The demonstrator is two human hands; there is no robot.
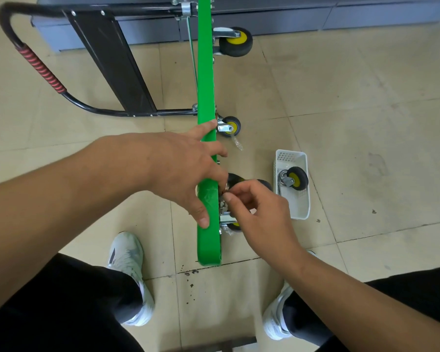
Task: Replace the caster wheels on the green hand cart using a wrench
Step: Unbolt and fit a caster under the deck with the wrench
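Note:
The green hand cart (205, 72) stands on its edge on the tiled floor, its deck seen edge-on. Black casters with yellow hubs stick out to the right: one far (235, 41), one in the middle (229, 126), and a near one (233, 226) partly hidden by my hands. My left hand (188, 168) grips the green deck edge, fingers wrapped over it. My right hand (259, 212) pinches a small metal fastener at the near caster's mounting plate (224, 204). No wrench is in view.
A white plastic basket (300, 207) lies on the floor to the right, holding a loose caster (296, 178). The cart's black folded handle with red grip (40, 67) lies left. A grey cabinet base (341, 16) runs along the back. My shoes and knees are at the bottom.

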